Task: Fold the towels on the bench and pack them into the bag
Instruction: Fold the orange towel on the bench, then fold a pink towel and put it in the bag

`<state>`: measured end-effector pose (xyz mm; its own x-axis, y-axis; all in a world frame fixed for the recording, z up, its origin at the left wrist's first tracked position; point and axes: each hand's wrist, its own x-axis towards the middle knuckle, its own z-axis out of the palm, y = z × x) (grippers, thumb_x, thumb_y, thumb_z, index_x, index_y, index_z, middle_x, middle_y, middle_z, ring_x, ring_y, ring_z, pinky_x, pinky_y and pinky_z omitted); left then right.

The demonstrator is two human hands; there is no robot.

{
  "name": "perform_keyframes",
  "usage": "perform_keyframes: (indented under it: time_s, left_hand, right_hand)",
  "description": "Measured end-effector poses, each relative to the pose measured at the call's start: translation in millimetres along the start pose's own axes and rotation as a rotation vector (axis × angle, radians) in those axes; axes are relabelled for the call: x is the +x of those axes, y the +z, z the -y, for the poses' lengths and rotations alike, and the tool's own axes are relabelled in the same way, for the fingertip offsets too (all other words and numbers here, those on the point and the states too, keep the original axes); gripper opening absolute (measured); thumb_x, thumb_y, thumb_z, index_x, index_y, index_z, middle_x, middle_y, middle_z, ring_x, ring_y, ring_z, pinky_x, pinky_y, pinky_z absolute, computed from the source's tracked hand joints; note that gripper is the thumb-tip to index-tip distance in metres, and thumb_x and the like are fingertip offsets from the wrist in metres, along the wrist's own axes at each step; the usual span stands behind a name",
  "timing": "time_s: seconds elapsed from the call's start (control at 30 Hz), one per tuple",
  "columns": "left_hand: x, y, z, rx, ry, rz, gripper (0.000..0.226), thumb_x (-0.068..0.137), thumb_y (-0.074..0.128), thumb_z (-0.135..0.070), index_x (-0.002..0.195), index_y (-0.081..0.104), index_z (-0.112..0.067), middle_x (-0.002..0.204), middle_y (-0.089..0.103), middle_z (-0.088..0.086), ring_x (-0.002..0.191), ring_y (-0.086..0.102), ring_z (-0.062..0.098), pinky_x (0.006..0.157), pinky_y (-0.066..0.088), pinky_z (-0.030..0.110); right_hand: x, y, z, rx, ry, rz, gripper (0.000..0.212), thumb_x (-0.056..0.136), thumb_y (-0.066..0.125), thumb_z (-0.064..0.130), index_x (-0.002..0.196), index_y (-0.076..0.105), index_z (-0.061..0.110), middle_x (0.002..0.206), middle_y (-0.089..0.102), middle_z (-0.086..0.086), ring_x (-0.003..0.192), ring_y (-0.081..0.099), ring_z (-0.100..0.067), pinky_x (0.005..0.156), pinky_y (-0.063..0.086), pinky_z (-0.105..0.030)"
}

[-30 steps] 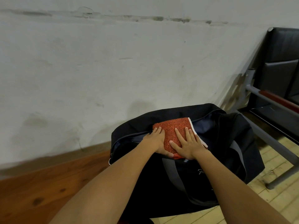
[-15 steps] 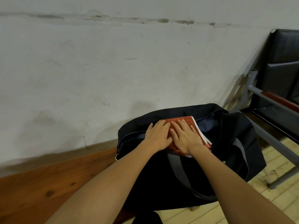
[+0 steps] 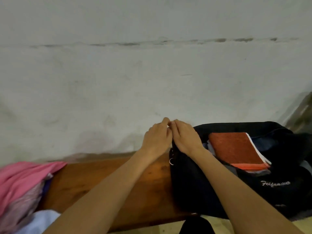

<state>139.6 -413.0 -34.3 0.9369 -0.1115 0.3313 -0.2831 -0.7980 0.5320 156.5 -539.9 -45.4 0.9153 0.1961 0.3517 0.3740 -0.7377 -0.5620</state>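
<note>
A: Waiting at far left on the brown wooden worktop (image 3: pixel 104 179), the crumpled pink cloth towel (image 3: pixel 25 179) lies unfolded.

B: Left hand (image 3: pixel 157 138) and right hand (image 3: pixel 184 138), fingers curled, meet at the black fabric bag (image 3: pixel 194 183); what they pinch, I can't tell. The folded orange terry towel (image 3: pixel 236 149) lies inside and may snag if they tug.

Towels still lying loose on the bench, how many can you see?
2: a pink towel crumpled at the bench's left end, and a pale one in front of it at the frame's lower edge. More may lie out of frame or beneath.
</note>
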Motion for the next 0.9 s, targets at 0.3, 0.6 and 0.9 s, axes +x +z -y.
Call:
perform_keyframes:
  time_s: [0.3,0.6,0.9]
  left_hand:
    - [-100,-117,117,0.279,-0.13,0.009,0.021,0.101,0.034,-0.031,0.108,0.049,-0.018,0.079,0.061,-0.002,0.071,0.058,0.021,0.063,0.046,0.036]
    - [-199,-192,218,0.394,-0.384,-0.076,0.018,0.096,0.047,-0.027,0.105,0.054,-0.013,0.093,0.066,0.005,0.074,0.055,0.02,0.064,0.036,0.03]
    - [-280,-227,306,0.705,-0.911,0.22,0.085,0.082,0.069,-0.042,0.145,0.017,-0.021,0.136,0.037,0.014,0.125,0.042,0.034,0.097,0.044,0.046]
  right_hand:
    - [-21,102,142,0.097,-0.19,0.274,0.04,0.107,0.027,0.033,0.081,0.056,0.023,0.073,0.062,0.005,0.069,0.059,-0.018,0.065,0.049,-0.041]
    - [-41,184,235,0.012,-0.301,0.544,0.035,0.105,0.029,0.037,0.082,0.051,0.023,0.095,0.065,-0.006,0.092,0.058,-0.028,0.071,0.041,-0.037]
    - [-56,210,285,-0.043,-0.35,0.63,0.029,0.105,0.033,0.032,0.084,0.05,0.019,0.104,0.064,-0.014,0.08,0.047,-0.026,0.067,0.031,-0.034]
